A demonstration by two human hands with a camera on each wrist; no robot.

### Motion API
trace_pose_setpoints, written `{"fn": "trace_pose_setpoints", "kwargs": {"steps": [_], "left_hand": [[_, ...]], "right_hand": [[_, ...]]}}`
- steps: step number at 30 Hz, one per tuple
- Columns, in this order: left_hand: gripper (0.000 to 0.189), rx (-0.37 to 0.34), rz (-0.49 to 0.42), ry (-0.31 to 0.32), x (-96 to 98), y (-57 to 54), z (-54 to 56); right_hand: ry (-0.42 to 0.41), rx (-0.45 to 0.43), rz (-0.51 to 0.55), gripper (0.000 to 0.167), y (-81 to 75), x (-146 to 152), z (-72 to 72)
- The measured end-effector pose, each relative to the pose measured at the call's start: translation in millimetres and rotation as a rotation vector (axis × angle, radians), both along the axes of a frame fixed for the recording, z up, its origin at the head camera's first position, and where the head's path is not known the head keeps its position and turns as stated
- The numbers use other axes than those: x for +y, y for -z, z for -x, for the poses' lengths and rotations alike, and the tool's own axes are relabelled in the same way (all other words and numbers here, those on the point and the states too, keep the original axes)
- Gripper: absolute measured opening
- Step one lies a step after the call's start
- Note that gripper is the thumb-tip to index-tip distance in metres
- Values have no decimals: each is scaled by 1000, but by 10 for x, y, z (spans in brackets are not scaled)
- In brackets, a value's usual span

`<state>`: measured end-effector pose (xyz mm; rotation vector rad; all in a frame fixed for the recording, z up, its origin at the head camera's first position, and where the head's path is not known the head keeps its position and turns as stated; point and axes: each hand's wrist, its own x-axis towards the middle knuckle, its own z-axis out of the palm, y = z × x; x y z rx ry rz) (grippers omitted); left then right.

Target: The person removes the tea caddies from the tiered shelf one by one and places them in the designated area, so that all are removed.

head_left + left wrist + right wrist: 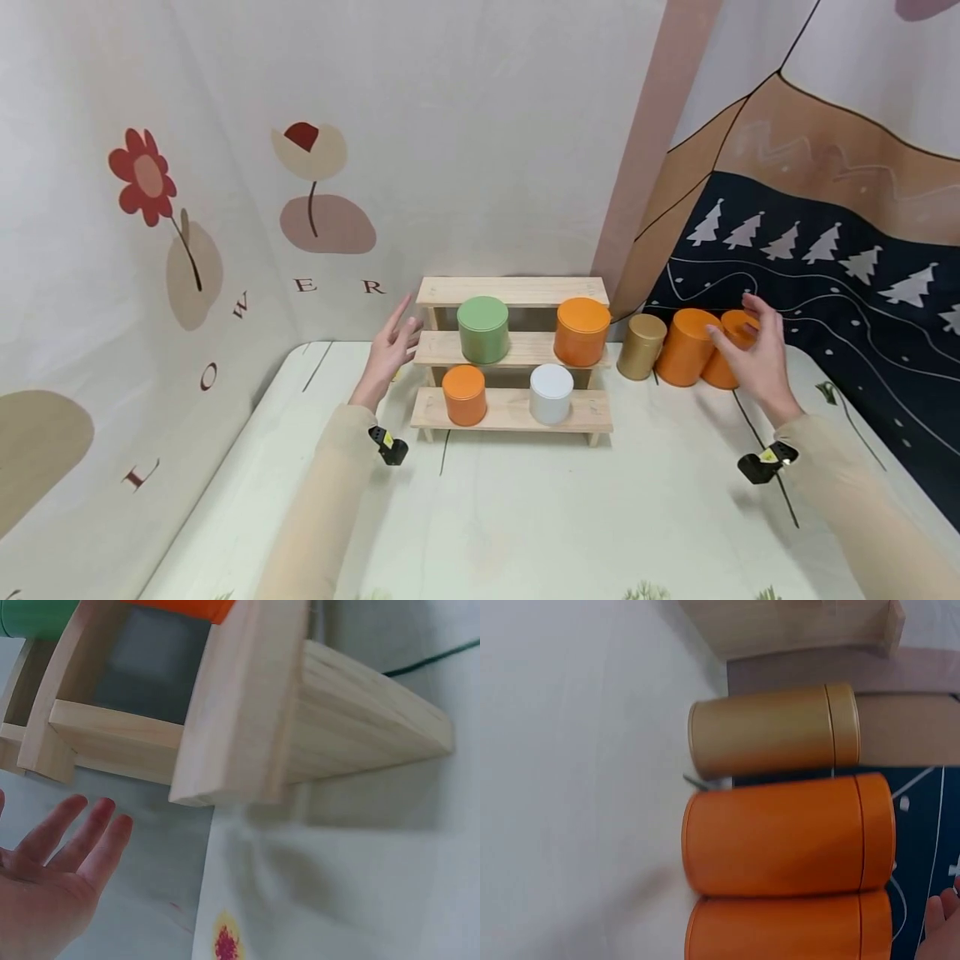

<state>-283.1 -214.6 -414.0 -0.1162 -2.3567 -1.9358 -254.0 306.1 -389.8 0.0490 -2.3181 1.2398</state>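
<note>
My left hand (388, 354) is beside the left end of a three-step wooden rack (512, 292), fingers extended and holding nothing. In the left wrist view its spread fingers (82, 840) show near the rack's side. My right hand (757, 358) hovers at the rightmost orange canister (722, 368), thumb and fingers apart, overlapping its lid in the head view. Left of that stand a larger orange canister (684, 350) and a gold canister (641, 348). On the middle step sit a green canister (483, 332) and an orange canister (582, 333); the lower step bears a small orange canister (465, 397) and a white canister (551, 395).
A white cloth with thin dark lines covers the table (510, 517). Behind it hangs a pale curtain (480, 142) with printed flowers and letters. At the right, a dark cloth with printed trees (817, 250) rises close behind the canisters.
</note>
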Motion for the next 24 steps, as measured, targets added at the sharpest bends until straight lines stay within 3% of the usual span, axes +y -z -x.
{"fn": "trace_pose_setpoints", "kwargs": {"steps": [9,18,24], "left_hand": [[52,-28,71,-33,-8,131,-41],[50,-78,30,-26,9,203,-115],[50,-65,14,-28,2,263,-152]], "right_hand": [[-112,47,-12,66,-44,-218,-5],[-190,69,-2,64,-92,-419,-15],[-236,61,10,62,-118,-536,-7]]}}
